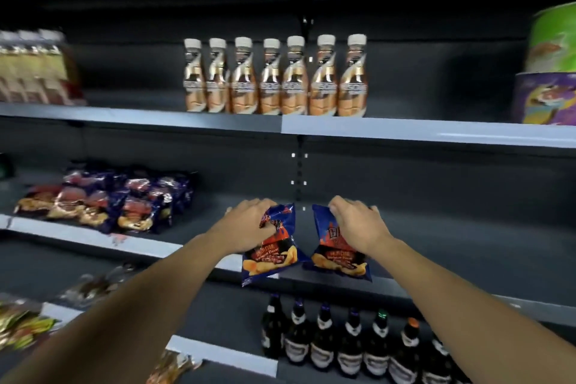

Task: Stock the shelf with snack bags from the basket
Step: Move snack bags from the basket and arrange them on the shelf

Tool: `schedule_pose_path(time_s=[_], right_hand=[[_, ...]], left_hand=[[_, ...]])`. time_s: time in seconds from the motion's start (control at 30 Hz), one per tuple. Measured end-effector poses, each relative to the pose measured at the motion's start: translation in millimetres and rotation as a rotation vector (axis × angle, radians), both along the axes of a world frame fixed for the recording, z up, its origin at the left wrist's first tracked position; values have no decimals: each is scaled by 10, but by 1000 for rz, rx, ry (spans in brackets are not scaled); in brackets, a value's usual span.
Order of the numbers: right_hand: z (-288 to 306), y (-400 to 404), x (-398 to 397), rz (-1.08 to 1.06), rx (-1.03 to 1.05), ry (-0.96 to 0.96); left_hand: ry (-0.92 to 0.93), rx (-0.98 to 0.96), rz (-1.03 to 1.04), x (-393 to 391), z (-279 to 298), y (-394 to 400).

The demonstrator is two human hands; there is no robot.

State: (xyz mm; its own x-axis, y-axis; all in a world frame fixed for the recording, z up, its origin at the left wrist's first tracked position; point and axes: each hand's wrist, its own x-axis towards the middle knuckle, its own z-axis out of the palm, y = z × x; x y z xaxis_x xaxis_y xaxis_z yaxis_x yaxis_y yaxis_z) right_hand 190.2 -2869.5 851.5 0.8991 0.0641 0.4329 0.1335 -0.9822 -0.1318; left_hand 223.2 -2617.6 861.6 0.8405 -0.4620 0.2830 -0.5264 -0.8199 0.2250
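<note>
Each of my hands holds a blue snack bag with orange print over the middle shelf (452, 246). My left hand (249, 227) grips the top of the left bag (271, 256), which hangs tilted past the shelf's front edge. My right hand (355, 224) is shut on the upper part of the right bag (338, 256), whose lower end rests at the shelf edge. The two bags sit side by side, almost touching. A group of several matching blue snack bags (118, 199) lies on the same shelf to the left. The basket is out of view.
A row of several tan drink bottles (274, 81) stands on the shelf above, with green and purple tubs (548, 72) at far right and boxed goods (34, 72) at far left. Dark bottles (352, 346) line the shelf below. Loose packets (90, 287) lie lower left.
</note>
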Motion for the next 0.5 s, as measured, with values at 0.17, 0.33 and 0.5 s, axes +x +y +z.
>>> schedule_pose_path(time_s=[0.17,0.33,0.5], right_hand=[[62,918,442,100,-7,20],[11,1715,831,192,-42,35],[-66,2308,1220,284,-63,33]], left_hand=[[-8,-31,118,146,80,980],[22,-21,230,217,-43,1753],[81,-6,314,338,-117,2206]])
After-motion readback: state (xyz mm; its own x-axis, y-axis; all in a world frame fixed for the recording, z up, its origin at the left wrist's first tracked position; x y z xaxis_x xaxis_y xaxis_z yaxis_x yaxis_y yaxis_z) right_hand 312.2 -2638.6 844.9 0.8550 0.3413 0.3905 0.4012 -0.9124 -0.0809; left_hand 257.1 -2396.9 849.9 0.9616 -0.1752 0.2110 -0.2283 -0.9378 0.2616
